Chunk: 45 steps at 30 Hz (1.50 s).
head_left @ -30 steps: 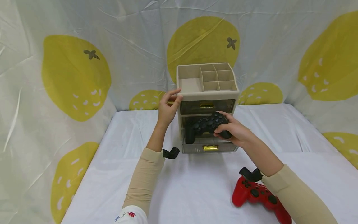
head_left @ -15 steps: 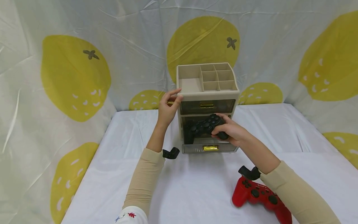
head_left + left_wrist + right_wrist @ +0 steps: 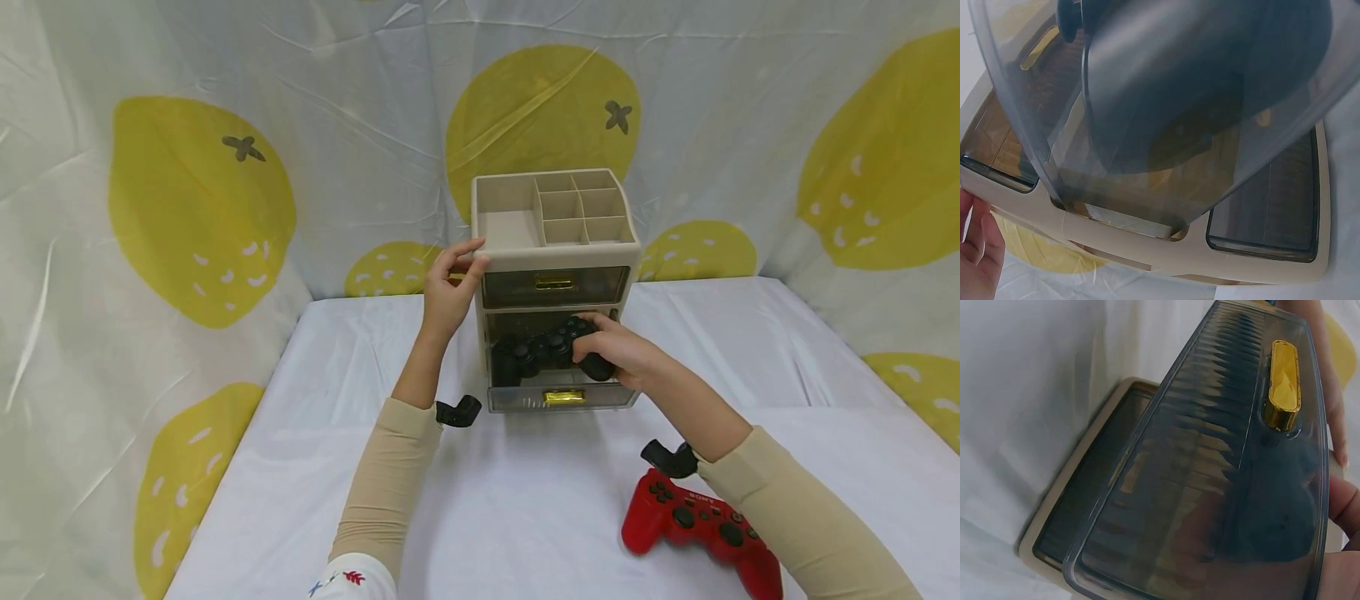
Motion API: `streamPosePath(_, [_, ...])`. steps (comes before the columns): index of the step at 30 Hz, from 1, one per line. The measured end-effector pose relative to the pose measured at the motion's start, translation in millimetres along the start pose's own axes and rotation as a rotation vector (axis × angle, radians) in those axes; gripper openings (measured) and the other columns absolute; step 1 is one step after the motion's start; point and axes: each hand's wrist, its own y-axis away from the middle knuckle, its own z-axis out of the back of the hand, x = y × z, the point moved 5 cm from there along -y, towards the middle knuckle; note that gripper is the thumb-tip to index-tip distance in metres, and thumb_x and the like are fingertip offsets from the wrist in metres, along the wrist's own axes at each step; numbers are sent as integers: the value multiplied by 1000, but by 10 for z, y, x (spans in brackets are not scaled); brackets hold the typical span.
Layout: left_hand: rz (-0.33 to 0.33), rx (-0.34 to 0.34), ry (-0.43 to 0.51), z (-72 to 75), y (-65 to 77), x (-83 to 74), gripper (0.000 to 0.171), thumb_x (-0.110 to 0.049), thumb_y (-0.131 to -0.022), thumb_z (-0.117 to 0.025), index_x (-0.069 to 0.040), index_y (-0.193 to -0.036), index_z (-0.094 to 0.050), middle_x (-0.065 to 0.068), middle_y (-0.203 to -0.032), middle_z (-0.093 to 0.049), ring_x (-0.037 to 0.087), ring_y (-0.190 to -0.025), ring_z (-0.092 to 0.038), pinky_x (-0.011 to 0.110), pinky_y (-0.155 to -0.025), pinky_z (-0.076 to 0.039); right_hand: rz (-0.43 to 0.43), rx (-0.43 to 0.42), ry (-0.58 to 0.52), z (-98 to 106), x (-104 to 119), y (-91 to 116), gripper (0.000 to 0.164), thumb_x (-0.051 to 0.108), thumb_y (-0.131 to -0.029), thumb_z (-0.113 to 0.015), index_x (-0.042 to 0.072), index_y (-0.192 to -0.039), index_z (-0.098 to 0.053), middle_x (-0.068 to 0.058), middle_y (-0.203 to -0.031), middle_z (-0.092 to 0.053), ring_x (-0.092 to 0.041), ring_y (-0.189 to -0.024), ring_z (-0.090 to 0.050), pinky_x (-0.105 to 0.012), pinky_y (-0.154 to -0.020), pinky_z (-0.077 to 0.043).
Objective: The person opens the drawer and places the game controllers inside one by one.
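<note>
A beige desktop drawer organizer [image 3: 555, 257] stands upright, with a clear drawer [image 3: 517, 400] below its top one pulled out. My right hand [image 3: 618, 348] grips the right handle of a black game controller [image 3: 532, 354], which sits low inside that drawer. Seen from the left wrist, the controller [image 3: 1210, 75] is a dark shape through the clear plastic. My left hand [image 3: 450, 287] holds the organizer's upper left front corner between thumb and fingers. In the right wrist view the drawer's gold handle [image 3: 1284, 384] shows, while the drawer front covers most of my right hand.
A red game controller [image 3: 697, 525] lies on the white cloth [image 3: 510, 508], partly under my right forearm. The organizer's top tray has several compartments [image 3: 562, 204]. Behind it hangs a lemon-print curtain [image 3: 360, 167].
My right hand has lowered the black controller deeper into the pulled-out drawer, and the controller lies less tilted. The left hand has kept its place on the organizer.
</note>
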Motion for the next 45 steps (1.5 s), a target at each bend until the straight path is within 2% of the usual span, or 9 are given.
streamPosePath(9, [2, 6, 0, -7, 2, 54, 29, -10, -93, -67, -2, -120, -67, 16, -102, -63, 19, -83, -61, 24, -64, -47, -32, -8, 103, 4, -3, -38, 89, -1, -80, -52, -1, -154, -3, -34, -146, -22, -33, -109, -42, -30, -76, -45])
streamPosePath(15, [24, 0, -8, -9, -4, 36, 29, -6, -93, -67, 0, -121, -66, 20, -104, -62, 19, -83, -60, 21, -63, -45, -9, 15, 195, 5, -13, -36, 87, -6, -80, -48, -5, -153, -2, -35, -147, -21, -40, -118, -38, -43, -91, -40])
streamPosePath(19, [11, 4, -10, -5, 18, -134, 28, -1, -92, -65, 5, -120, -64, 25, -102, -61, 22, -82, -60, 20, -64, -45, -5, 13, 212, 0, -19, -33, 83, -9, -78, -46, -10, -151, -5, -37, -146, -21, -45, -121, -37, -51, -100, -34])
streamPosePath(25, [18, 4, -11, 10, 47, -327, 28, 1, -91, -64, 8, -118, -63, 22, -99, -62, 21, -81, -61, 20, -64, -45, -9, 3, 228, 9, -23, -20, 80, -10, -77, -46, -15, -148, -8, -38, -143, -26, -43, -117, -41, -51, -99, -37])
streamPosePath(30, [21, 5, -8, 13, 48, -324, 28, -1, -92, -65, 8, -118, -63, 24, -100, -61, 21, -82, -60, 21, -64, -44, 6, -35, 236, 30, -11, -14, 81, -10, -79, -46, -14, -149, -6, -36, -152, -12, -47, -134, -23, -60, -108, -23])
streamPosePath(33, [22, 2, -4, -2, 27, -176, 29, -2, -92, -65, 6, -119, -64, 24, -101, -61, 20, -82, -60, 21, -63, -44, 32, -94, 255, 44, 20, 29, 80, -7, -82, -48, -10, -151, -8, -31, -156, -9, -46, -141, -12, -62, -110, -18])
streamPosePath(37, [30, -1, -1, -14, -4, 37, 30, -5, -92, -66, 3, -121, -65, 21, -103, -61, 16, -82, -59, 21, -64, -45, 82, -133, 274, 38, 68, 145, 75, -2, -89, -51, -7, -153, -11, -28, -157, -14, -45, -143, -14, -60, -109, -23])
streamPosePath(41, [27, -4, 3, -2, -5, 74, 29, -9, -93, -67, -1, -121, -66, 16, -103, -62, 16, -84, -60, 23, -64, -46, 168, -192, 241, 29, 119, 331, 65, 1, -94, -53, -4, -151, -23, -26, -152, -28, -42, -140, -25, -54, -108, -31])
streamPosePath(45, [18, 5, 9, 0, 3, 69, 29, -11, -93, -67, -4, -121, -67, 14, -103, -62, 18, -85, -61, 25, -65, -47, 259, -299, 164, 37, 129, 549, 50, 5, -96, -55, -4, -143, -39, -21, -137, -47, -31, -127, -45, -32, -101, -42])
